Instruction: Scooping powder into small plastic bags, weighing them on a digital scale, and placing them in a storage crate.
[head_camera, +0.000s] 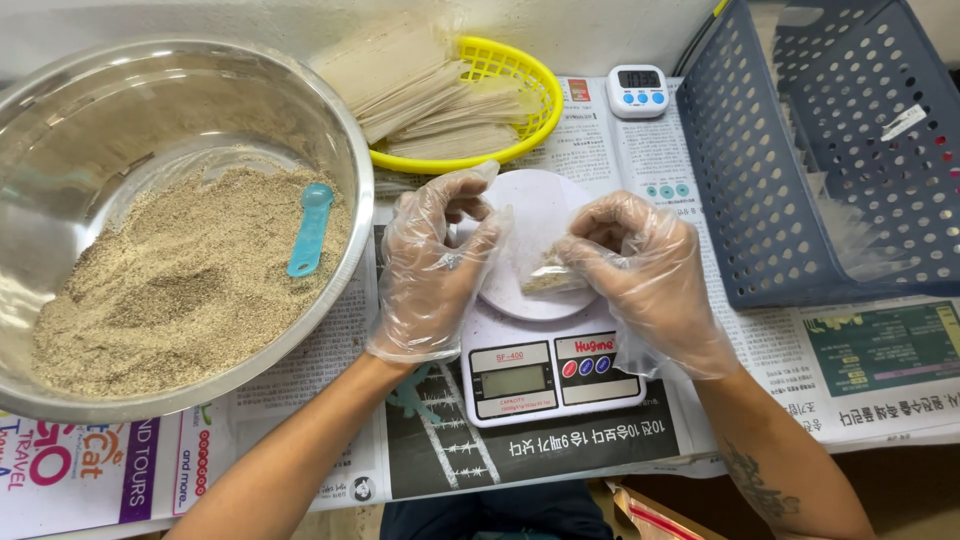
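A: Why are both hands bunched right over the scale (545, 345)?

B: They hold a small clear bag (540, 262) above its round white plate, so the bag sits where a weight can be read. The left hand (432, 262) pinches one edge of the bag with fingers closed on the film; the right hand (645, 275) grips the other side, fingers curled shut around it. Both wear loose, crinkly plastic gloves.

A: What is in the bag?

B: A little heap of tan, sandy grain at the bottom. It looks the same as the stuff in the bowl (60, 110), though through two layers of plastic I can't be certain.

A: And the bowl?

B: Wide, shiny steel, left of the scale and close enough to reach. It is partly filled with that coarse beige powder, and a small blue plastic spoon (311, 228) lies flat on the heap with its handle towards the scale.

A: Anything behind the scale?

B: A yellow plastic basket (528, 75) with a lattice wall, stacked with flat pale packets. To the right of that, a small white timer (637, 91) with blue buttons. Right of the scale stands a grey-blue perforated crate (760, 200), tilted on its side.

A: What is under it all?

B: Sheets of newspaper (560, 440) spread over the table, probably to catch spills.
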